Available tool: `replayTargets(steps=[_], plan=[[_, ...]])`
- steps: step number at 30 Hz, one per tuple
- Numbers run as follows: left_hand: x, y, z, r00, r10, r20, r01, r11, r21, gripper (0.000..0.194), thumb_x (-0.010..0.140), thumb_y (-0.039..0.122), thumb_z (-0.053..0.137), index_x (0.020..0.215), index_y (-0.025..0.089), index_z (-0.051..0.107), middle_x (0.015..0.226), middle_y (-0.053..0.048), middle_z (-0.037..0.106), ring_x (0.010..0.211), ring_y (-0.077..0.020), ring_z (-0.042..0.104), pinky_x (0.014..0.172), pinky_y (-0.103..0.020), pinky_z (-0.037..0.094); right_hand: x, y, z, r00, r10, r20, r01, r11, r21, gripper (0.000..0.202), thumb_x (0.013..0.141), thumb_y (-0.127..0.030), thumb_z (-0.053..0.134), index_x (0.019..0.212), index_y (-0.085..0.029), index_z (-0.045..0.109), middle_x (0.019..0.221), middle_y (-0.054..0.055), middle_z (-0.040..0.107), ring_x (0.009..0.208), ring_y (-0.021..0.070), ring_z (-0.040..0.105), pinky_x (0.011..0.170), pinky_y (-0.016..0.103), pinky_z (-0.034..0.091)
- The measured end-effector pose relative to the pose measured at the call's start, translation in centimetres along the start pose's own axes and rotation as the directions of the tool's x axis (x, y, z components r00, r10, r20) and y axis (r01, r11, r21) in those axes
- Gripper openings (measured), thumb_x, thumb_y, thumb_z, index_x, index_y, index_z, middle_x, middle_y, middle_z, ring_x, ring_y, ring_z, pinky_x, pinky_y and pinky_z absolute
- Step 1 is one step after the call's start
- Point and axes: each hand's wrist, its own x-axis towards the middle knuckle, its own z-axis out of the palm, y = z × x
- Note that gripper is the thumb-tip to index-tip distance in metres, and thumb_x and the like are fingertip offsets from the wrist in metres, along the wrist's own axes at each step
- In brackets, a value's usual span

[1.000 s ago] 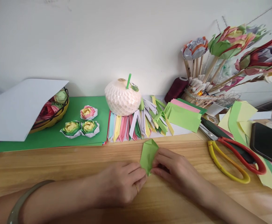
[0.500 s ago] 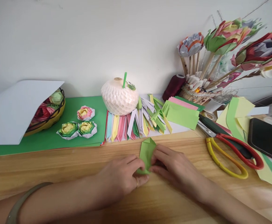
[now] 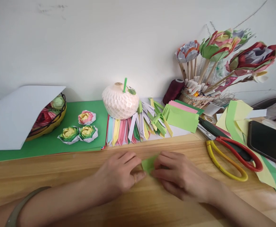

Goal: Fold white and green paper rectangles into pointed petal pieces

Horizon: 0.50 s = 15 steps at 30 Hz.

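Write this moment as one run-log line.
left hand: at green paper, left edge | right hand: over its right part | scissors: lying at right

1 gry-grn bangle on l forearm, 1 thin gold ring on l hand

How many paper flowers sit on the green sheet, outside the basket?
3: one pink flower at the back, a left green flower and a right green flower side by side in front. The white sheet may hide more.
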Motion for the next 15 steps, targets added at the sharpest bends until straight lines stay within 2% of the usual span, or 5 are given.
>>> replayTargets(steps=[4,8,10,12,15], plan=[[-0.1,-0.4,0.2,0.999,0.030,-0.045,-0.026,0.996,0.081,0.015,0.095,0.020,0.049,0.085,0.015,0.059,0.082,-0.004,0.062,0.083,-0.0209,0.059,0.065,-0.032,0.049,0.3,-0.7,0.3,0.998,0.019,0.064,-0.019,1.000,-0.003,0.025,0.089,-0.022,0.046,0.104,-0.014,0.064,0.085,0.007,0.056,0.077,0.0195,0.046,0.066,0.033,0.035],[0.2,-0.2,0.1,0.999,0.033,-0.043,-0.034,0.999,-0.033,0.019,0.096,0.013,0.045,0.085,0.012,0.060,0.077,-0.002,0.061,0.077,-0.0156,0.059,0.064,-0.027,0.050,0.3,-0.7,0.6,0.994,0.094,0.052,-0.094,0.995,-0.020,0.030,0.092,-0.037,0.048,0.110,-0.018,0.062,0.085,0.006,0.055,0.079,0.0198,0.047,0.068,0.034,0.036],[0.4,-0.1,0.0,0.999,0.027,-0.034,-0.029,0.996,-0.082,0.022,0.097,0.013,0.043,0.085,0.012,0.061,0.077,-0.002,0.062,0.076,-0.0146,0.058,0.064,-0.027,0.051,0.2,-0.6,0.8,0.994,0.106,-0.011,-0.106,0.994,-0.022,0.026,0.094,-0.035,0.047,0.106,-0.020,0.064,0.084,0.005,0.055,0.077,0.0187,0.048,0.067,0.032,0.037],[0.5,-0.2,-0.1,0.998,0.052,-0.032,-0.054,0.996,-0.071,0.021,0.096,0.012,0.045,0.083,0.011,0.061,0.078,-0.003,0.062,0.077,-0.0152,0.059,0.067,-0.028,0.052,0.0,-0.4,1.1,0.981,0.152,-0.123,-0.155,0.988,-0.015,0.025,0.095,-0.030,0.044,0.098,-0.019,0.066,0.081,0.005,0.056,0.074,0.0174,0.050,0.065,0.030,0.038],[0.6,-0.4,-0.4,0.989,0.144,-0.038,-0.144,0.990,0.006,0.018,0.093,0.009,0.049,0.080,0.010,0.062,0.082,-0.005,0.064,0.081,-0.0181,0.060,0.071,-0.033,0.053,-0.1,-0.3,1.5,0.899,0.339,-0.276,-0.345,0.938,0.027,0.023,0.094,-0.023,0.044,0.087,-0.017,0.065,0.078,0.005,0.056,0.070,0.0158,0.053,0.061,0.027,0.041]])
